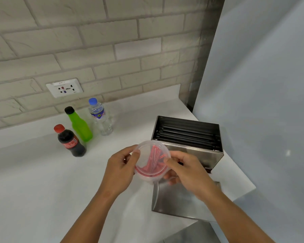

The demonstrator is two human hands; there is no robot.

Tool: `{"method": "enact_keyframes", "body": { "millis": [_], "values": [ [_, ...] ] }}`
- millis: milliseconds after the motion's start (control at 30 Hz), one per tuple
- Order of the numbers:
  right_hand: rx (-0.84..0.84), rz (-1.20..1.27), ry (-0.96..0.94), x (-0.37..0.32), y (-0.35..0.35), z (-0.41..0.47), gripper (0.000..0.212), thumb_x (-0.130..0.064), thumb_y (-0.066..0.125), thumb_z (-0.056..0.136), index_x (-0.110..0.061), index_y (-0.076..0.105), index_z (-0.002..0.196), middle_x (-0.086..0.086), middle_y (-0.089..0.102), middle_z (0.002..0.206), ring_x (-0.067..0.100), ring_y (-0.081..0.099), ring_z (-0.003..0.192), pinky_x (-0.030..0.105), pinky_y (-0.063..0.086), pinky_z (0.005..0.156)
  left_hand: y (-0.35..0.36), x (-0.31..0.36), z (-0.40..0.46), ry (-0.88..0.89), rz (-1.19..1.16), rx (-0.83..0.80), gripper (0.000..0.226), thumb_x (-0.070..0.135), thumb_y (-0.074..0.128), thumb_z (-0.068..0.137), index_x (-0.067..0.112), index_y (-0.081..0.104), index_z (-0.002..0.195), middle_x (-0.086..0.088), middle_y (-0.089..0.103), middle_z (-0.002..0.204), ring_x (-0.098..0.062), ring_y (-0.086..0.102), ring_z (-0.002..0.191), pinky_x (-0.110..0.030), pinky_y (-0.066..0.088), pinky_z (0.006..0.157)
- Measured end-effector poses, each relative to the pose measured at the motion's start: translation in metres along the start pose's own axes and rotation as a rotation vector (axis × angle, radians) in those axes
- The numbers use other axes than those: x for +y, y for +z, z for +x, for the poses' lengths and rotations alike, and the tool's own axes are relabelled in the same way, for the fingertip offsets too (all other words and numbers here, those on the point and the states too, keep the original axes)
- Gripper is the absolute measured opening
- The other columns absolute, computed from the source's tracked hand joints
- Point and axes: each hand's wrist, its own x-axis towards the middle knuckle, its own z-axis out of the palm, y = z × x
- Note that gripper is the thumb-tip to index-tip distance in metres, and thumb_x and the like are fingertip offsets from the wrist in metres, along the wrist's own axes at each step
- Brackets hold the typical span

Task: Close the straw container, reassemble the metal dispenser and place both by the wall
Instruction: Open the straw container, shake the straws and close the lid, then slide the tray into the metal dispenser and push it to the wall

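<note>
Three bottles stand in a loose cluster left of centre on the white counter [33,181]: a dark cola bottle [70,141] with a red cap nearest, a green bottle [79,126] with a black cap behind it, and a clear water bottle [100,118] with a blue cap farthest back, close to the brick wall [95,41]. A wall socket [64,87] sits on the bricks above them, in the upper left of the frame.

Between the bottles and the metal box [188,139] at right of centre, a bare strip of counter runs back to the wall. The counter's right edge ends against a pale panel (just past the box). The lower left of the counter is open.

The box is open at the top and holds a row of dark straws lying flat. Its loose metal cover [175,202] lies flat on the counter in front of it.

At mid-frame, the left hand [120,171] and right hand [188,170] both grip the round clear tub [152,161], thumbs pressing on its lid's rim from either side. Red straws [154,159] show inside it. The tub is held just in front of the box.
</note>
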Motion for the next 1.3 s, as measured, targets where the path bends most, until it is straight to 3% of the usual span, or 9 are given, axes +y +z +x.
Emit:
{"method": "enact_keyframes", "body": {
  "millis": [167, 400, 533, 700, 800, 867, 1067, 1200, 1300],
  "values": [
    [-0.039, -0.027, 0.061, 0.026, 0.043, 0.037, 0.021, -0.024, 0.072, 0.098, -0.022, 0.077, 0.119, 0.015, 0.075, 0.105, 0.014, 0.078, 0.074, 0.028, 0.061, 0.060, -0.038, -0.038, 0.017, -0.107, 0.123, 0.048, 0.017, 0.034, 0.059, 0.104, 0.038, 0.073, 0.113, 0.013, 0.071, 0.075, -0.004, 0.064, 0.057, -0.029, 0.056, 0.063],
    [-0.023, -0.131, 0.091, 0.049, 0.095, 0.079, 0.024, -0.014, 0.067, 0.099, -0.016, 0.071, 0.122, 0.012, 0.067, 0.116, 0.029, 0.078, 0.091, 0.035, 0.066, 0.063, -0.071, -0.077, 0.038, -0.236, 0.183, 0.101, 0.023, 0.030, 0.055, 0.104, 0.025, 0.069, 0.121, 0.003, 0.075, 0.088, -0.015, 0.072, 0.066, -0.040, 0.064, 0.071],
    [-0.008, -0.144, 0.071, 0.049, 0.107, 0.091, 0.027, -0.014, 0.065, 0.098, -0.011, 0.071, 0.124, 0.013, 0.068, 0.118, 0.021, 0.076, 0.079, 0.033, 0.065, 0.063, -0.079, -0.084, 0.046, -0.250, 0.144, 0.143, 0.021, 0.031, 0.055, 0.103, 0.026, 0.071, 0.117, 0.002, 0.076, 0.084, -0.012, 0.072, 0.061, -0.041, 0.064, 0.072],
    [-0.034, -0.164, 0.076, 0.047, 0.105, 0.090, 0.018, -0.026, 0.067, 0.099, -0.025, 0.070, 0.117, 0.000, 0.068, 0.119, 0.019, 0.079, 0.086, 0.031, 0.065, 0.063, -0.082, -0.080, 0.047, -0.211, 0.220, 0.181, 0.025, 0.037, 0.060, 0.102, 0.025, 0.069, 0.123, 0.002, 0.070, 0.115, -0.012, 0.071, 0.089, -0.031, 0.054, 0.079],
    [-0.042, -0.171, 0.071, 0.048, 0.090, 0.082, 0.013, -0.027, 0.068, 0.099, -0.040, 0.068, 0.102, -0.009, 0.069, 0.112, 0.003, 0.075, 0.078, 0.027, 0.064, 0.064, -0.080, -0.068, 0.039, -0.085, 0.217, 0.310, 0.027, 0.033, 0.067, 0.099, 0.022, 0.071, 0.123, 0.004, 0.067, 0.113, 0.002, 0.067, 0.080, -0.012, 0.048, 0.066],
    [-0.028, -0.176, 0.068, 0.048, 0.073, 0.071, 0.017, -0.026, 0.068, 0.099, -0.030, 0.072, 0.116, -0.008, 0.071, 0.110, 0.001, 0.075, 0.079, 0.024, 0.062, 0.064, -0.074, -0.057, 0.030, 0.008, 0.148, 0.329, 0.016, 0.029, 0.068, 0.098, 0.027, 0.072, 0.113, 0.007, 0.070, 0.105, 0.001, 0.066, 0.083, -0.007, 0.048, 0.060],
    [0.137, -0.267, 0.053, 0.050, 0.001, 0.019, 0.029, -0.024, 0.068, 0.101, -0.018, 0.072, 0.129, -0.011, 0.076, 0.096, 0.029, 0.075, 0.091, 0.049, 0.064, 0.084, -0.028, -0.032, -0.008, 0.085, 0.072, 0.084, 0.018, 0.028, 0.069, 0.095, 0.045, 0.069, 0.096, 0.028, 0.071, 0.091, 0.002, 0.065, 0.078, -0.004, 0.047, 0.068],
    [0.292, -0.470, 0.095, 0.073, -0.056, -0.012, 0.033, -0.035, 0.065, 0.102, -0.025, 0.069, 0.133, -0.010, 0.073, 0.118, 0.009, 0.070, 0.102, 0.021, 0.056, 0.083, 0.011, -0.045, -0.028, -0.084, 0.100, -0.123, 0.012, 0.033, 0.069, 0.098, 0.043, 0.068, 0.103, 0.014, 0.074, 0.100, 0.001, 0.067, 0.088, -0.009, 0.048, 0.072],
    [0.418, -0.612, 0.173, 0.101, -0.090, -0.030, 0.038, -0.033, 0.064, 0.103, -0.017, 0.065, 0.137, 0.006, 0.067, 0.134, 0.023, 0.067, 0.111, 0.024, 0.046, 0.091, 0.036, -0.056, -0.038, -0.201, 0.123, -0.204, 0.018, 0.037, 0.068, 0.098, 0.039, 0.065, 0.116, 0.013, 0.070, 0.118, 0.000, 0.067, 0.097, -0.007, 0.046, 0.072]
  ]
}}
